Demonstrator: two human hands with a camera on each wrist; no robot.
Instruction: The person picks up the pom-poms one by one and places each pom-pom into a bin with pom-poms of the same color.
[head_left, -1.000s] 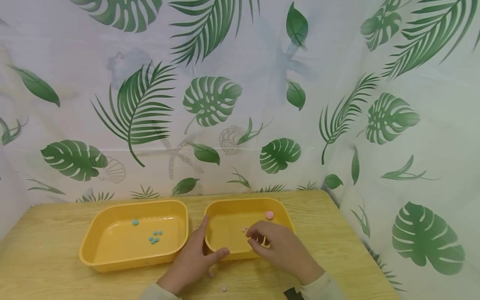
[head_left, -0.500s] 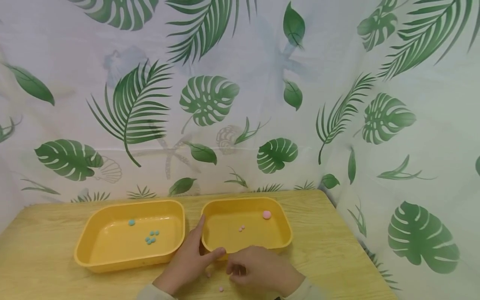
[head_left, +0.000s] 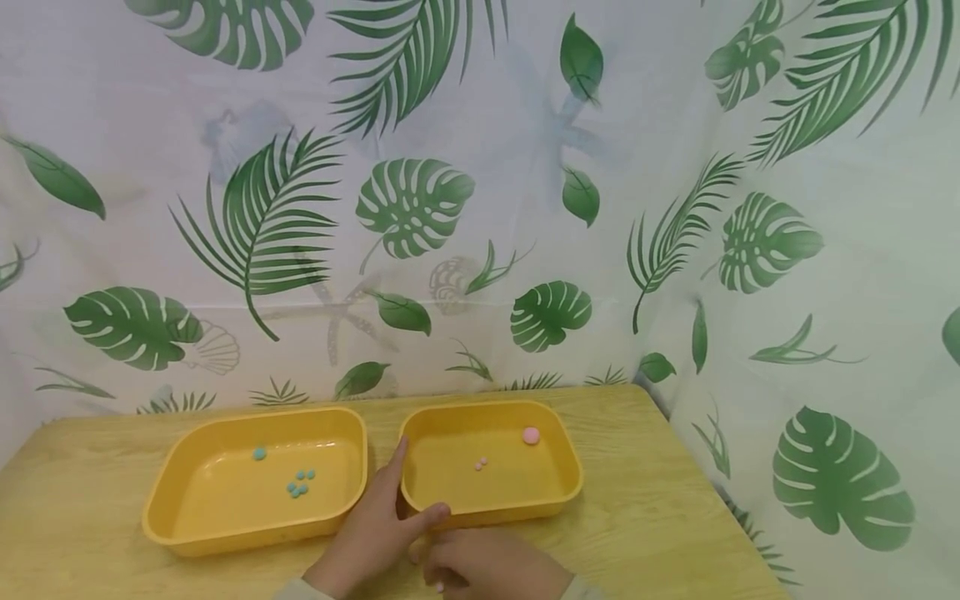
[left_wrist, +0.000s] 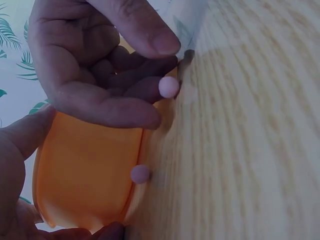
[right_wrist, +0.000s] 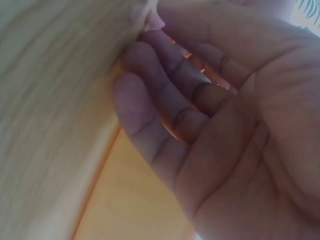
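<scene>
My left hand [head_left: 372, 525] rests at the near left corner of the right yellow tray [head_left: 517, 510], forefinger along its left side and thumb by the front rim. Just in front of that tray, my right hand [head_left: 483, 562] is low over the table. In the left wrist view, its thumb and forefinger stand on either side of a small pink ball [left_wrist: 169, 87], with a gap around it. A second pink ball [left_wrist: 140, 174] lies beside the tray wall. Inside the tray are two tiny pink balls [head_left: 481, 464] and a larger pink piece [head_left: 531, 436].
Left of it stands another yellow tray [head_left: 255, 537], holding several small teal balls [head_left: 296, 492] and a larger teal one [head_left: 259, 453]. Both trays sit on a wood-grain table [head_left: 637, 500]. A leaf-patterned curtain [head_left: 450, 350] hangs behind and to the right.
My right hand has come out from over the right tray, moving left and toward me to the pink balls on the table. The left hand has stayed at the tray corner.
</scene>
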